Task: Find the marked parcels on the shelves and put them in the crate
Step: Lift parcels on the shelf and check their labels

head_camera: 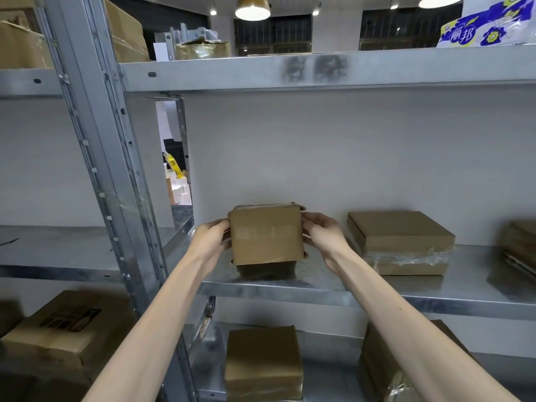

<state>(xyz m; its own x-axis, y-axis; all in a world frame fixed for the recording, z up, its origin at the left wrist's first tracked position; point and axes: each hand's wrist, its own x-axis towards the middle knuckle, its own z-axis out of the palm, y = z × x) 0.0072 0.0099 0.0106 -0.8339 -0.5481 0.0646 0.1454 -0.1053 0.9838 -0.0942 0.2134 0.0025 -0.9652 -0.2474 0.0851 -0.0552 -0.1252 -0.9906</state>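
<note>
- Cardboard parcels on the lowest shelf, nearest the camera: one squarish (pixel 264 364), one partly behind the right forearm (pixel 385 369). A larger box with black print (pixel 58 329) sits in the left bay.
- Both bare forearms reach up and forward to the middle shelf (pixel 319 291).
- Left hand (pixel 210 239): grip clasps the left side of a small brown parcel (pixel 266 233), thumb at the upper front corner.
- Right hand (pixel 322 236): grip clasps the right side, fingers curled round the edge.
- Parcel is held between both hands, front face towards the camera, low over the shelf's front part. Cannot tell if its base touches. A pale band on the face is blurred and unreadable.
- Right of it, apart: stack of flat boxes (pixel 400 242), the lower one film-wrapped.
- Top shelf (pixel 319 68): taped box (pixel 203 49), blue-and-white packet (pixel 490 27).
</note>
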